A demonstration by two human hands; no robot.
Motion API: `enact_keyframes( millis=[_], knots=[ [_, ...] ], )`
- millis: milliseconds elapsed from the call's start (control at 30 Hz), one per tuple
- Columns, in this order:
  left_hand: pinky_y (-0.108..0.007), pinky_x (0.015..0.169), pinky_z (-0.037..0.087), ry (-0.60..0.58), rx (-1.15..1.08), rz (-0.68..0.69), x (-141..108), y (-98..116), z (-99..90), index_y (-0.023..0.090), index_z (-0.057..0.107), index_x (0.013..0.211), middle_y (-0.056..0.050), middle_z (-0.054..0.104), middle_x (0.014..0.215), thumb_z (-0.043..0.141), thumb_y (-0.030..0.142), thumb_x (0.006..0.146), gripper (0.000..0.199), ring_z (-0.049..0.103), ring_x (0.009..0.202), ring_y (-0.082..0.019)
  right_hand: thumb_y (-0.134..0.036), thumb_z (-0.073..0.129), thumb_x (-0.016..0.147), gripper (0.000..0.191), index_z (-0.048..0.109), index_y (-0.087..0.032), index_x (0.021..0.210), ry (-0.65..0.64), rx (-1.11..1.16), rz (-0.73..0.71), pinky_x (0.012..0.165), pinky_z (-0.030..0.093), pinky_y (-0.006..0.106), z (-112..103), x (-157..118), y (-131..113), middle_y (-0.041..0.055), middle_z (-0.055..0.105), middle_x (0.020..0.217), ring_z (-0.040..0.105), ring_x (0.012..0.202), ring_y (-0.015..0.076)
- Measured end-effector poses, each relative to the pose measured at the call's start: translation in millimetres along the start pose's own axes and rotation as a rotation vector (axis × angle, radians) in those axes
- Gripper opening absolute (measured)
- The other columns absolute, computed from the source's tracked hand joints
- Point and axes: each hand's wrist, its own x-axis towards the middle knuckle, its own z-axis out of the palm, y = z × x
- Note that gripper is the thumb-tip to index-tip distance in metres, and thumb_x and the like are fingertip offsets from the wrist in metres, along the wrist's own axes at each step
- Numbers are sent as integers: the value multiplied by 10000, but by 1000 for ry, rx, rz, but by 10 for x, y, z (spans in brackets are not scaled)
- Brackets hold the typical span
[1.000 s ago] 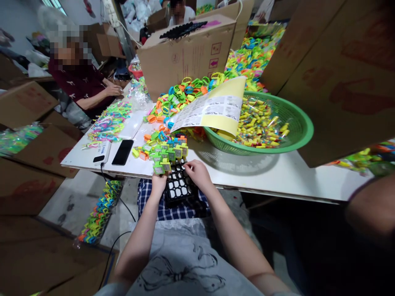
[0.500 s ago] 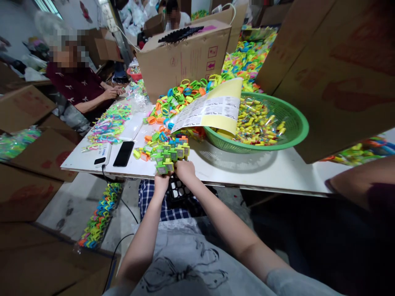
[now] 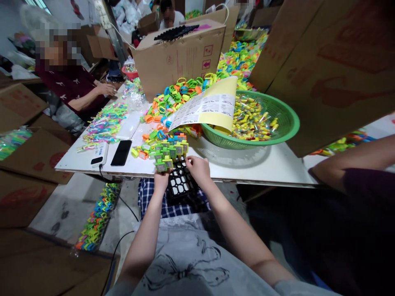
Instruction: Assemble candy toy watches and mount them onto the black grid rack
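A black tray (image 3: 181, 183) with rows of pale square cells lies on my lap at the table's front edge. Its far left part is covered by a cluster of green, yellow, orange and blue plastic watch-like pieces (image 3: 168, 153). My left hand (image 3: 161, 179) is at the near left corner of the tray, just below the cluster, its fingers mostly hidden under the pieces. Over the tray's right side is my right hand (image 3: 200, 169), thumb and fingertips pinched together; what they hold, if anything, is too small to name.
On the white table (image 3: 222, 172) are a green basket (image 3: 288, 127) of small wrapped yellow items, a label sheet (image 3: 206, 107), a phone (image 3: 121, 153), a power bank (image 3: 99, 155) and a cardboard box (image 3: 179, 57). One person sits left; another's arm (image 3: 354, 160) is at right.
My right hand has moved right, off the near edge of the cluster, uncovering more of the tray's pale cells. The whole view has shifted slightly.
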Motion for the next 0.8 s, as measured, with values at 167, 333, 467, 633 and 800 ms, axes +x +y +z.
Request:
enact_keyframes(
  millis=[167, 333, 467, 633, 800],
  knots=[
    [-323, 802, 498, -7, -7, -8, -3, 7, -11, 126, 633, 776, -140, 722, 889, 697, 182, 577, 216, 663, 856, -224, -294, 433, 878, 276, 685, -182, 876, 45, 110, -8, 719, 350, 263, -234, -73, 215, 46, 697, 760, 609, 722, 176],
    [-324, 776, 498, -11, -42, -13, -21, 34, -19, 142, 623, 748, -101, 717, 821, 725, 201, 543, 237, 654, 815, -220, -325, 362, 878, 318, 644, -177, 876, 5, 168, -9, 675, 393, 276, -254, -404, 700, 64, 674, 767, 603, 727, 204],
    [-331, 813, 474, 10, -50, 24, -114, 40, -72, 154, 613, 763, -61, 671, 785, 719, 201, 547, 245, 623, 804, -213, -142, 364, 721, 238, 595, -192, 748, 104, 274, -128, 776, 419, 315, -76, -790, 1111, 81, 649, 861, 582, 845, 212],
    [-270, 847, 422, 191, -156, 65, -505, -267, -168, 203, 589, 916, -24, 618, 942, 584, 201, 672, 245, 564, 921, -168, -118, 346, 646, 196, 441, -205, 499, 161, 294, -151, 696, 403, 314, 188, -1200, 1427, 34, 596, 639, 555, 688, 192],
    [-201, 523, 305, 299, -424, -47, -979, -524, -199, 176, 432, 493, 40, 444, 518, 427, 85, 486, 91, 398, 527, -87, -150, 320, 587, 151, 383, -215, 466, 75, 419, -72, 515, 360, 248, 317, -1445, 1444, -2, 475, 465, 471, 488, 150]
  ],
)
